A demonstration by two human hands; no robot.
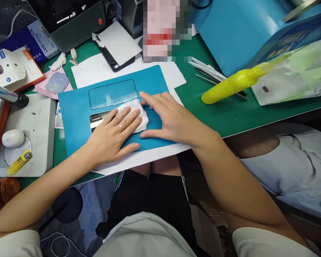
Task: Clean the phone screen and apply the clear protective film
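Observation:
A blue work mat [75, 114] lies on white paper on the green bench. On the mat rests a phone [97, 118], mostly covered by a white cloth [136, 107]. My left hand [115, 134], a ring on one finger, lies flat with fingers stretched over the cloth and phone. My right hand [171, 119] rests flat on the mat at the cloth's right edge, fingers extended and touching the cloth. A clear screen protector [112, 93] lies on the mat just behind the phone.
A yellow squeeze bottle [230, 85] lies at right beside thin metal tools [205, 69]. A blue machine [238, 28] stands behind. At left are a white pad [40, 121], a yellow lighter [18, 162] and product boxes [16, 67]. Another person's clothing [296, 160] is at right.

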